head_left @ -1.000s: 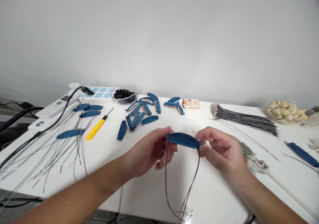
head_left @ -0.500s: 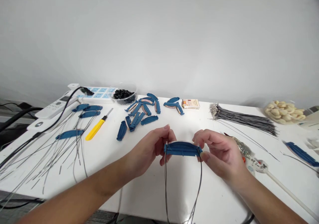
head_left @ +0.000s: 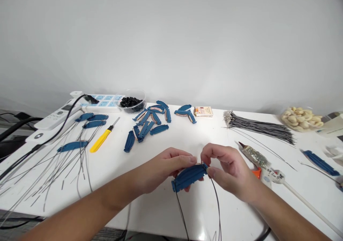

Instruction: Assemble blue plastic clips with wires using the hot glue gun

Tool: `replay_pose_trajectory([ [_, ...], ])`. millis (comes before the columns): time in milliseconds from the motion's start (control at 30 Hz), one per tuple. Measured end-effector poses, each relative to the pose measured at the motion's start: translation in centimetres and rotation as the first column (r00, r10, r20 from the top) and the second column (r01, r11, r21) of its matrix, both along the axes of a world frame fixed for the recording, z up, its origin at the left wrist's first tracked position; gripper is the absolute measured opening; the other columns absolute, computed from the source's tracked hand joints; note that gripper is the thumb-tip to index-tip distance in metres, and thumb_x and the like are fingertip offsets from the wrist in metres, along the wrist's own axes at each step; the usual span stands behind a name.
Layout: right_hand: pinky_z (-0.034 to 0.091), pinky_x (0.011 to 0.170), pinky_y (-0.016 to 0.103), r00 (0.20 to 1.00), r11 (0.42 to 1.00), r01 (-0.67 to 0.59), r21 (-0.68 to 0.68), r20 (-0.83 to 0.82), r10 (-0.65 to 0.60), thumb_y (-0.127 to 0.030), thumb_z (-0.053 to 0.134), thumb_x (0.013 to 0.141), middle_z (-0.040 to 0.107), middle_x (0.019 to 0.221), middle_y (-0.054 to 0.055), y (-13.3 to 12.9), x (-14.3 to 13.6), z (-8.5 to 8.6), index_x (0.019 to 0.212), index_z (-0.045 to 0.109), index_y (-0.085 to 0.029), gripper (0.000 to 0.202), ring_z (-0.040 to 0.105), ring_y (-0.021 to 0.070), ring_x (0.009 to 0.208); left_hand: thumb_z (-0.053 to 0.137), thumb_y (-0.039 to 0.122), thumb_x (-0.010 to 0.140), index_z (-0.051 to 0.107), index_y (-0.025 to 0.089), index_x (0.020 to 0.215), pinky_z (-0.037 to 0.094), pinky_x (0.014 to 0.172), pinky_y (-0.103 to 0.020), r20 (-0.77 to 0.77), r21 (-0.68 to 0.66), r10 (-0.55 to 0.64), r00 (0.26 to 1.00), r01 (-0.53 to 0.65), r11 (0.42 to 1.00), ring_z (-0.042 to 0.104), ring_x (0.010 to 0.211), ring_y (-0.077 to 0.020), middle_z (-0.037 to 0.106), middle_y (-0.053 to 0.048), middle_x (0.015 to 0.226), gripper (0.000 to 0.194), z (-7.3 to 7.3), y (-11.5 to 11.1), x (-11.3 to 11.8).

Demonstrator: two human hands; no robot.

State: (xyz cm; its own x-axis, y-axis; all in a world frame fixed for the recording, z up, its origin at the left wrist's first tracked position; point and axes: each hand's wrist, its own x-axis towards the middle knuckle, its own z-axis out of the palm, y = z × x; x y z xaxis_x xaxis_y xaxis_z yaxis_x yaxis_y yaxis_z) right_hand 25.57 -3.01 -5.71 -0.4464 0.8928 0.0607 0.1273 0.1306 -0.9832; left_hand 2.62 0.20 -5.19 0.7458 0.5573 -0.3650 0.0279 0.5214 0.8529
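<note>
Between my hands, above the white table, is a curved blue plastic piece (head_left: 189, 177), tilted with its right end higher. My left hand (head_left: 171, 166) grips it along the top, thumb over the upper edge and fingers underneath. At the right end, my right hand (head_left: 227, 167) pinches the corner between thumb and forefinger, where a thin dark wire (head_left: 217, 198) comes out. A second dark wire (head_left: 180, 207) hangs from the left end. Exactly how the wire ends sit in the piece is hidden by my fingers.
Loose blue pieces (head_left: 159, 129) lie beyond my hands. A yellow screwdriver (head_left: 103, 139), wired blue pieces (head_left: 73, 146) and a tub of black parts (head_left: 131, 104) are left. A wire bundle (head_left: 261, 126), glue gun (head_left: 255, 157) and bowl of pale pieces (head_left: 301, 119) are right.
The blue piece has gone from level to tilted, its left end lower. My left hand has shifted its hold from the left end to the top edge; my right hand stays at the right end.
</note>
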Motion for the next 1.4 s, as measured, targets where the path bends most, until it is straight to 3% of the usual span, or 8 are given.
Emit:
replay_pose_trajectory([
  [300,0.047,0.072,0.032,1.0,0.999,0.015,-0.048,-0.02,-0.016,-0.023,0.062,0.093,0.063,0.083,0.0,-0.1,0.0,-0.1,0.091,0.064,-0.022,0.003,0.058,0.0169,0.076,0.072,0.04,0.09,0.08,0.012,0.093,0.046,0.056,-0.02,0.056,-0.146,-0.036,0.998,0.044,0.988,0.065,0.066,-0.0136,0.073,-0.008,0.081,0.029,-0.6,0.2,0.0],
  [433,0.051,0.075,0.033,0.991,0.992,0.091,-0.09,-0.087,-0.098,-0.034,0.062,0.101,0.062,0.088,0.0,0.0,-0.2,-0.5,0.107,0.065,-0.025,0.011,0.062,0.0176,0.081,0.067,0.039,0.094,0.079,0.012,0.099,0.045,0.055,-0.019,0.089,-0.119,-0.012,0.996,0.023,0.993,0.064,0.067,-0.0137,0.076,-0.011,0.085,0.03,-0.9,0.2,0.1],
  [500,0.051,0.074,0.032,0.989,0.988,0.128,-0.081,-0.066,-0.133,-0.037,0.061,0.103,0.062,0.084,-0.001,0.0,-0.3,-0.4,0.105,0.064,-0.025,0.013,0.063,0.0175,0.08,0.065,0.039,0.097,0.078,0.011,0.099,0.046,0.056,-0.019,0.097,-0.087,0.034,0.995,-0.025,0.996,0.061,0.065,-0.0122,0.075,-0.011,0.086,0.03,-0.9,0.2,0.1],
  [600,0.049,0.071,0.03,0.975,0.978,0.201,0.058,0.08,-0.205,-0.031,0.062,0.102,0.063,0.08,-0.002,-0.1,-0.6,-0.1,0.092,0.064,-0.024,0.012,0.061,0.0154,0.077,0.064,0.038,0.098,0.075,0.012,0.096,0.045,0.058,-0.019,0.102,-0.06,0.092,0.99,-0.086,0.994,0.059,0.066,-0.0117,0.074,-0.011,0.086,0.029,-1.0,0.2,0.0],
  [700,0.045,0.066,0.025,0.929,0.928,0.268,0.259,0.187,-0.32,-0.019,0.065,0.095,0.064,0.075,-0.006,-0.4,-0.8,0.2,0.085,0.063,-0.025,0.012,0.058,0.0114,0.069,0.064,0.038,0.098,0.073,0.012,0.095,0.045,0.058,-0.02,0.102,-0.05,0.107,0.989,-0.103,0.993,0.059,0.066,-0.0117,0.073,-0.01,0.085,0.028,-1.0,0.2,0.1],
  [900,0.045,0.062,0.021,0.866,0.798,0.309,0.518,0.194,-0.461,-0.01,0.069,0.086,0.065,0.07,-0.009,-0.5,-1.3,0.5,0.082,0.064,-0.025,0.017,0.06,0.0072,0.062,0.066,0.04,0.097,0.073,0.011,0.097,0.044,0.059,-0.019,0.095,-0.044,0.108,0.99,-0.104,0.994,0.06,0.067,-0.0115,0.071,-0.009,0.085,0.03,-1.3,0.3,0.3],
  [1233,0.045,0.058,0.02,0.861,0.67,0.266,0.693,0.142,-0.488,-0.006,0.067,0.084,0.061,0.065,-0.006,-0.5,-1.4,0.6,0.078,0.063,-0.021,0.017,0.058,0.0077,0.06,0.066,0.04,0.098,0.069,0.012,0.092,0.045,0.06,-0.018,0.105,-0.051,0.082,0.991,-0.077,0.996,0.055,0.065,-0.0096,0.068,-0.007,0.085,0.029,-1.1,0.3,0.4],
  [1400,0.044,0.057,0.021,0.857,0.642,0.268,0.718,0.128,-0.5,-0.003,0.065,0.082,0.061,0.064,-0.005,-0.4,-1.5,0.6,0.078,0.063,-0.021,0.018,0.057,0.0084,0.059,0.066,0.04,0.097,0.069,0.012,0.09,0.046,0.059,-0.018,0.112,-0.045,0.087,0.99,-0.083,0.996,0.057,0.067,-0.0108,0.067,-0.006,0.082,0.029,-1.0,0.2,0.5],
])
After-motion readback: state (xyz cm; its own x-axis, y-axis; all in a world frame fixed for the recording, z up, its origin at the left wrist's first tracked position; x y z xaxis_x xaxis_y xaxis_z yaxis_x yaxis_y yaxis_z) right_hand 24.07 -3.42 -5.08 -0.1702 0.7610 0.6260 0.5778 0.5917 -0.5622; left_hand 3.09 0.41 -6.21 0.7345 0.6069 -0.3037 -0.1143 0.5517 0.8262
